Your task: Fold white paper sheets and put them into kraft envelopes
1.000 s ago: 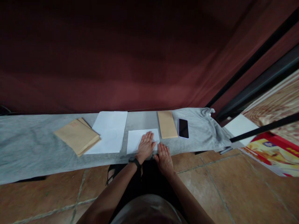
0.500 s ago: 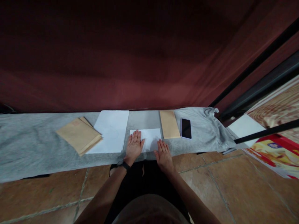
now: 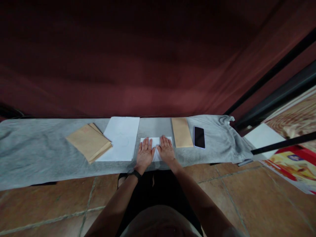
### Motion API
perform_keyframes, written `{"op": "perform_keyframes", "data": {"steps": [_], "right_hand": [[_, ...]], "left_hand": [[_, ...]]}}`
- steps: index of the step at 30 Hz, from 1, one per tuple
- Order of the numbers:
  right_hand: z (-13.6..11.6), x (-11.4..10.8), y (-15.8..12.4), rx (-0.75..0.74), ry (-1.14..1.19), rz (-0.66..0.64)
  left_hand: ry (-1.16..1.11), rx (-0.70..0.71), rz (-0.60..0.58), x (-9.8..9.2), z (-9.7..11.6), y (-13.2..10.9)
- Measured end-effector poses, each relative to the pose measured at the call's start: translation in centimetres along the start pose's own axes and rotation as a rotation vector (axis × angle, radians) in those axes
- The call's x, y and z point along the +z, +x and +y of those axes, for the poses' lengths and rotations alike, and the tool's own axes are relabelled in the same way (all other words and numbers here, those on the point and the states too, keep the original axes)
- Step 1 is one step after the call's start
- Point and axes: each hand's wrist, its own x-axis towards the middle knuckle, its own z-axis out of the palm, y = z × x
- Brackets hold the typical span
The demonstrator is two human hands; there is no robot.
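Note:
A folded sheet of white paper [image 3: 155,142] lies on the grey cloth in front of me. My left hand [image 3: 145,154] rests flat on its left half, fingers stretched out. On the right half my right hand [image 3: 166,150] lies flat too, its fingers extended. The two thumbs come close together over the paper's middle. To the left is a stack of larger white sheets [image 3: 122,140], with several brown envelopes [image 3: 87,141] overlapping its left edge. Right of the folded paper lies one brown envelope [image 3: 182,132], at least on top.
A phone [image 3: 199,137] with a dark screen lies right of the envelope. Grey cloth [image 3: 37,148] covers the narrow bench. A dark red curtain-like surface [image 3: 148,72] rises behind it. Black bars [image 3: 281,144] and a red-yellow printed box [image 3: 296,164] stand at the right.
My right hand has moved inward and up from the paper's lower right corner onto its right half. My left hand stays flat on the left part. The view has shifted slightly.

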Motion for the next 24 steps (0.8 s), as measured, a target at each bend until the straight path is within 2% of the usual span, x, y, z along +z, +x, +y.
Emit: {"op": "perform_keyframes", "data": {"steps": [6,12,16,24], "right_hand": [[1.4,-0.1,-1.0,0.024,-0.019,0.083],[1.1,-1.0,-2.7,0.033,-0.063,0.038],[0.9,-1.7,-4.2,0.051,-0.081,0.013],[1.4,-2.4,-7.2,0.022,-0.092,0.083]], "left_hand": [[-0.025,-0.052,0.042,0.5,-0.1,0.0],[-0.059,-0.092,0.078,0.5,-0.1,-0.3],[-0.079,-0.089,0.11,0.3,-0.3,-1.1],[-0.045,-0.069,0.102,-0.3,-1.0,-3.4]]}}
